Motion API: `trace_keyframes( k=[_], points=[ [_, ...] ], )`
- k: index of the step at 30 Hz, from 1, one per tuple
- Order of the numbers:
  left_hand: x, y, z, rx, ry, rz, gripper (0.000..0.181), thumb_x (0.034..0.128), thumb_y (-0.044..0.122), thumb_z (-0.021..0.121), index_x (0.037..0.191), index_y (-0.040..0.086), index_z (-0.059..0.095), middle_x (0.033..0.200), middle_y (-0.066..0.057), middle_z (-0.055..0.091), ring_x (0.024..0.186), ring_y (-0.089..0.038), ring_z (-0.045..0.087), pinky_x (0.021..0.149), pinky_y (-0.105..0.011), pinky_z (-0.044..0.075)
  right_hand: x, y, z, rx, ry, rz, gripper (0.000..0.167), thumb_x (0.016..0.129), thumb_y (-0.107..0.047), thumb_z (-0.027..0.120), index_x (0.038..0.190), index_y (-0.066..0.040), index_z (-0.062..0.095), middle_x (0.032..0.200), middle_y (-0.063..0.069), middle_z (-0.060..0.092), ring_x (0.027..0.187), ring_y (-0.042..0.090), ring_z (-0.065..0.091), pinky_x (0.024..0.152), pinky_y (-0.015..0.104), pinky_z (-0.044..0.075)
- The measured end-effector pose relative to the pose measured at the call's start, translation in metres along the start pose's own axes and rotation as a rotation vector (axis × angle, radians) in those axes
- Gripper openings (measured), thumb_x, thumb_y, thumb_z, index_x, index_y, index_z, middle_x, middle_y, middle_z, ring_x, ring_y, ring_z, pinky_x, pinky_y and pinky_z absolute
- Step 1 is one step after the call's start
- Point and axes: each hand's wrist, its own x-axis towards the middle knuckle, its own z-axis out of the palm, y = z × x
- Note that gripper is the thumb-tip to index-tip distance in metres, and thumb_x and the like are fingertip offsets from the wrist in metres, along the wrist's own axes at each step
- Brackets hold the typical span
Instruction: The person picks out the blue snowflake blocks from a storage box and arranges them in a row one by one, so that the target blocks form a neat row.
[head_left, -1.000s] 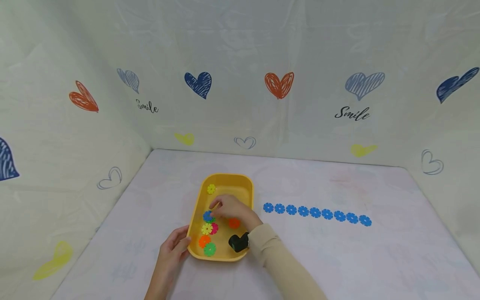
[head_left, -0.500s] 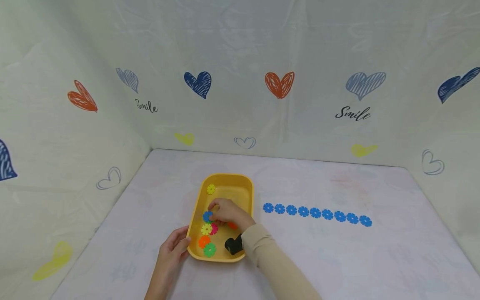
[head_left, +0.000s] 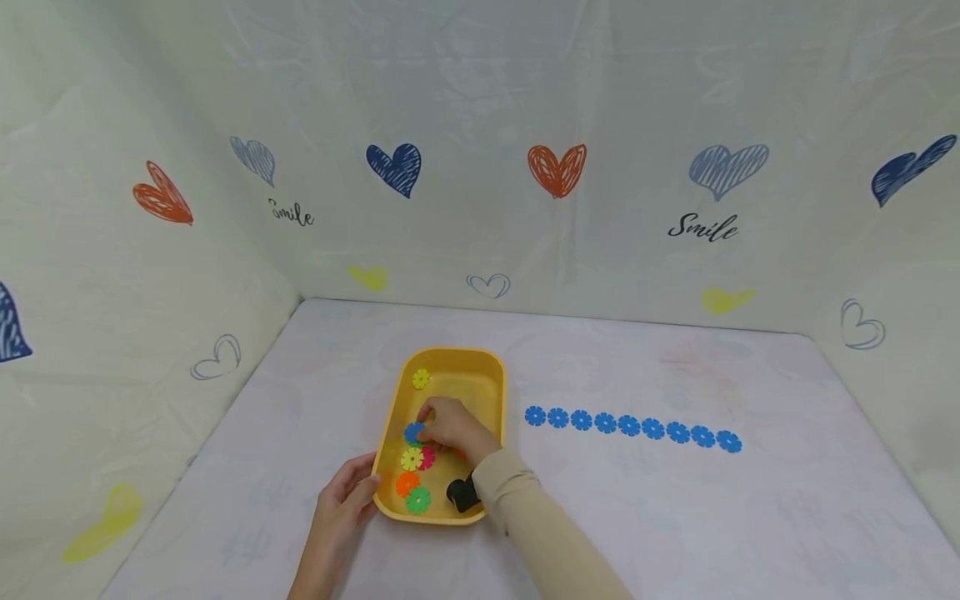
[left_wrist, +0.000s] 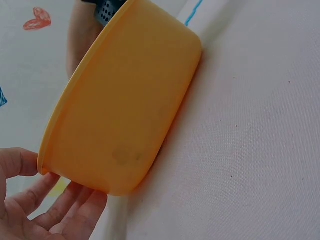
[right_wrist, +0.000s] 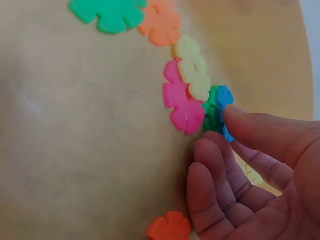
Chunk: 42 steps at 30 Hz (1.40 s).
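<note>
My left hand (head_left: 347, 500) grips the near left edge of a yellow plastic tray (head_left: 468, 383). In the left wrist view its thumb is at the rim and its fingers lie against the outer wall. Inside the tray my right hand (head_left: 457, 427) pinches a blue flower-shaped disc (right_wrist: 225, 97) between thumb and forefinger. A green disc (right_wrist: 211, 112) sits right beside the blue one, partly covered. Close by, a pale yellow disc (right_wrist: 194, 70) overlaps a pink disc (right_wrist: 180, 100). An orange-red disc (right_wrist: 170, 226) lies near my lower fingers.
Toward the near end of the tray, an orange disc (head_left: 407, 483) and a green disc (head_left: 418, 500) overlap. One yellow disc (head_left: 422, 379) is at the far left. Several blue discs (head_left: 629, 426) form a row on the table right of the tray. My right wrist bears a black camera (head_left: 462, 493).
My right hand has moved slightly down and its fingers have come in onto the blue disc. The left hand keeps its hold on the tray.
</note>
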Motion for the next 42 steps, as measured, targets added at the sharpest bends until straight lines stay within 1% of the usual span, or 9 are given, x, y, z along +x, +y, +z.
trace_keyframes(
  k=[5, 10, 17, 23, 27, 31, 34, 37, 42],
  points=[
    [-0.0006, -0.0008, 0.0001, 0.003, 0.002, 0.015, 0.041, 0.0933, 0.014, 0.049, 0.133, 0.004, 0.047, 0.129, -0.018, 0.053, 0.102, -0.017, 0.057, 0.076, -0.021, 0.051, 0.0016, -0.0006, 0.0032, -0.056, 0.021, 0.001, 0.016, 0.081, -0.007, 0.07, 0.093, -0.004, 0.06, 0.059, 0.002, 0.051, 0.048, 0.014, 0.047, 0.046, 0.021, 0.04],
    [-0.0008, -0.0007, 0.0004, -0.008, -0.005, 0.028, 0.041, 0.0933, 0.015, 0.049, 0.133, 0.004, 0.047, 0.13, -0.019, 0.052, 0.103, -0.017, 0.056, 0.076, -0.021, 0.051, 0.0025, -0.0027, 0.0044, -0.129, 0.034, 0.012, 0.016, 0.08, -0.009, 0.071, 0.09, -0.006, 0.059, 0.062, 0.001, 0.052, 0.049, 0.012, 0.048, 0.046, 0.02, 0.041],
    [-0.0018, 0.0003, -0.0002, -0.003, 0.004, 0.014, 0.04, 0.0939, 0.015, 0.049, 0.132, 0.003, 0.047, 0.13, -0.019, 0.052, 0.101, -0.017, 0.058, 0.076, -0.02, 0.052, 0.0025, -0.0047, 0.0044, -0.094, 0.035, 0.042, 0.014, 0.077, -0.005, 0.072, 0.079, -0.003, 0.058, 0.059, 0.001, 0.05, 0.047, 0.012, 0.045, 0.045, 0.02, 0.039],
    [-0.0011, 0.0005, -0.0004, -0.005, 0.004, 0.01, 0.041, 0.0936, 0.017, 0.05, 0.132, 0.003, 0.047, 0.129, -0.019, 0.052, 0.1, -0.017, 0.058, 0.075, -0.02, 0.052, 0.0014, -0.0075, 0.0046, -0.135, 0.049, 0.052, 0.011, 0.078, -0.006, 0.071, 0.073, -0.002, 0.062, 0.052, 0.001, 0.049, 0.045, 0.011, 0.045, 0.044, 0.02, 0.039],
    [-0.001, 0.0012, 0.0003, 0.0, 0.001, 0.01, 0.04, 0.0933, 0.015, 0.049, 0.132, 0.003, 0.047, 0.127, -0.018, 0.054, 0.1, -0.017, 0.057, 0.075, -0.021, 0.051, 0.0003, -0.0081, 0.0046, -0.165, 0.071, 0.067, 0.019, 0.079, -0.008, 0.071, 0.064, -0.004, 0.059, 0.05, 0.0, 0.046, 0.044, 0.012, 0.043, 0.043, 0.02, 0.037],
    [-0.001, 0.0014, 0.0014, 0.004, 0.003, 0.009, 0.04, 0.0927, 0.013, 0.048, 0.131, 0.004, 0.048, 0.126, -0.017, 0.055, 0.099, -0.017, 0.057, 0.074, -0.021, 0.05, -0.0007, -0.009, 0.0038, -0.177, 0.092, 0.07, 0.034, 0.078, -0.005, 0.068, 0.05, -0.008, 0.049, 0.045, 0.0, 0.038, 0.041, 0.014, 0.038, 0.04, 0.022, 0.031],
    [-0.0019, 0.0013, 0.0011, -0.003, 0.001, 0.014, 0.039, 0.093, 0.013, 0.049, 0.131, 0.004, 0.048, 0.126, -0.017, 0.055, 0.099, -0.017, 0.058, 0.075, -0.021, 0.052, -0.0009, -0.0092, 0.0033, -0.171, 0.088, 0.062, 0.043, 0.078, -0.004, 0.067, 0.045, -0.011, 0.041, 0.041, -0.001, 0.034, 0.039, 0.014, 0.035, 0.039, 0.022, 0.029],
    [-0.0026, 0.0012, 0.0005, -0.014, -0.003, 0.02, 0.04, 0.0932, 0.014, 0.05, 0.131, 0.003, 0.048, 0.126, -0.017, 0.055, 0.099, -0.017, 0.059, 0.076, -0.021, 0.052, -0.0013, -0.0092, 0.0024, -0.147, 0.098, 0.053, 0.046, 0.077, -0.002, 0.066, 0.044, -0.012, 0.036, 0.041, -0.001, 0.032, 0.038, 0.014, 0.034, 0.038, 0.022, 0.027],
    [-0.0023, 0.0009, 0.0009, -0.01, 0.005, 0.02, 0.041, 0.0921, 0.013, 0.05, 0.131, 0.003, 0.048, 0.126, -0.017, 0.055, 0.098, -0.016, 0.058, 0.074, -0.02, 0.051, -0.0019, -0.0081, 0.0004, -0.114, 0.118, 0.057, 0.042, 0.078, 0.0, 0.063, 0.048, -0.012, 0.035, 0.044, 0.0, 0.034, 0.039, 0.014, 0.036, 0.039, 0.021, 0.029]
  ],
)
